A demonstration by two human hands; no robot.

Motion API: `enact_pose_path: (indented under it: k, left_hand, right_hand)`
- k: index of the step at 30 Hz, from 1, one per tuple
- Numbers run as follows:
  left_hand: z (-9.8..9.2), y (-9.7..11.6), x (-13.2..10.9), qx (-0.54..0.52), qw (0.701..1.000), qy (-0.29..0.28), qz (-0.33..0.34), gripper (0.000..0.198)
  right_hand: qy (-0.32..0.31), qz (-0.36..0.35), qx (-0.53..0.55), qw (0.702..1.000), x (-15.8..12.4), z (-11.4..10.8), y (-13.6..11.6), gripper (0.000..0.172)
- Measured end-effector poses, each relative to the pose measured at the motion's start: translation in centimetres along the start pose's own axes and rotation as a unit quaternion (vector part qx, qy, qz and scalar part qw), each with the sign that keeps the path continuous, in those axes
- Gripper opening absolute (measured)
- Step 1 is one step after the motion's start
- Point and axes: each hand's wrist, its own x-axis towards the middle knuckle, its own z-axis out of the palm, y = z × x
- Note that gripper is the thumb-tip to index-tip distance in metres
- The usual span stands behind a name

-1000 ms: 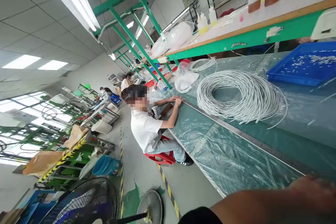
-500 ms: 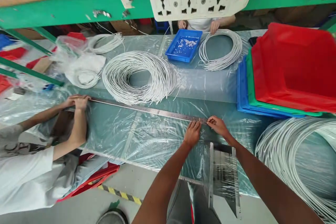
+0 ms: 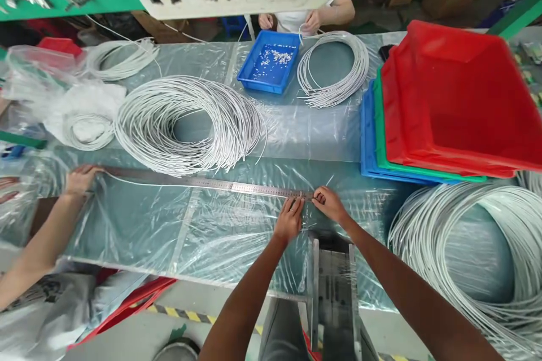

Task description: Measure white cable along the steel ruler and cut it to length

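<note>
A long steel ruler [image 3: 249, 188] lies across the plastic-covered table, with a thin white cable [image 3: 139, 183] running along its near edge and bowing slightly away at the left end. My left hand [image 3: 290, 217] presses its fingers down on the ruler near its right end. Just beyond, my right hand [image 3: 329, 204] is closed in a pinch at the ruler's tip; what lies between the fingertips is too small to make out. At the ruler's far left end, a co-worker's hand [image 3: 81, 179] holds it down.
Behind the ruler lies a big coil of white cables [image 3: 228, 124]. A blue tray [image 3: 265, 86] of small white parts and another coil [image 3: 359, 59] are farther back. Stacked red bins [image 3: 474, 96] and a large cable coil [image 3: 423, 225] stand right. A metal stand [image 3: 334, 282] is between my arms.
My view has shifted, so most things appear farther left. The co-worker's second hand has moved left off the ruler's end. The cable now visibly bows away from the ruler there. My hands keep their places.
</note>
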Motion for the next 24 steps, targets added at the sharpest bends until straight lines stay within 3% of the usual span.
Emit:
enact_pose_path:
  k: [8,19,24]
  left_hand:
    - [-0.5,0.7,0.3,-0.008,0.999,-0.023,-0.027,0.054]
    - [-0.3,0.6,0.6,-0.013,1.0,0.023,-0.001,0.053]
    - [0.2,0.4,0.8,-0.024,0.999,0.032,0.005,0.056]
  right_hand:
    - [-0.039,-0.061,0.0,0.997,-0.5,-0.9,1.0,0.003]
    - [-0.004,-0.145,-0.053,0.988,-1.1,0.0,1.7,0.016]
    - [0.002,-0.146,-0.084,0.986,-1.0,0.2,2.4,0.024]
